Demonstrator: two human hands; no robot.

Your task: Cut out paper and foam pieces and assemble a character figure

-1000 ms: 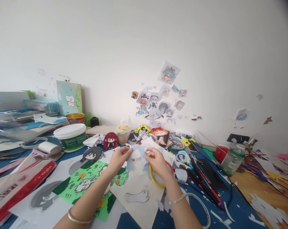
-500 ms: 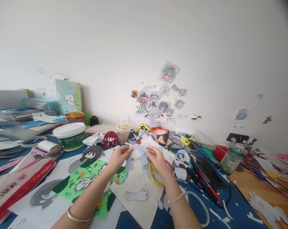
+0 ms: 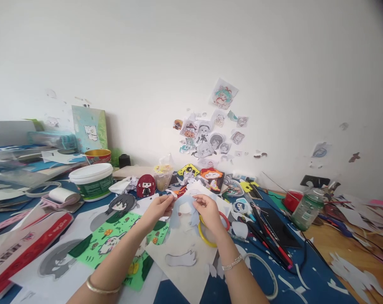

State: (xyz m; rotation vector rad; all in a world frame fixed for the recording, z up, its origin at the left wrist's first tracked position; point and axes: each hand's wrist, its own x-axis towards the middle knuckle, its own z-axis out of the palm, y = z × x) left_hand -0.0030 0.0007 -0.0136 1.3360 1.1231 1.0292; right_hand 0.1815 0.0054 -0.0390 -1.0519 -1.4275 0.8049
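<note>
Between my two hands hangs a pale blue paper cutout shaped like hair, upright over the white paper. My left hand pinches near its upper left edge; a small bit shows at the fingertips, too small to make out. My right hand is closed on the cutout's upper right edge. Below them a white cutout with a dark outline lies on a pale sheet. A green drawing with a rabbit is partly behind my left forearm. Yellow scissor handles show beside my right hand.
A white-lidded tub stands at the left, near a red and white bag. Black pens, a tape roll and a green jar are at the right. Paper drawings hang on the wall.
My left fingertips have shifted slightly left, off the cutout's top. My right fingers have moved a little inward along it, and the cutout's opening now shows the white behind it.
</note>
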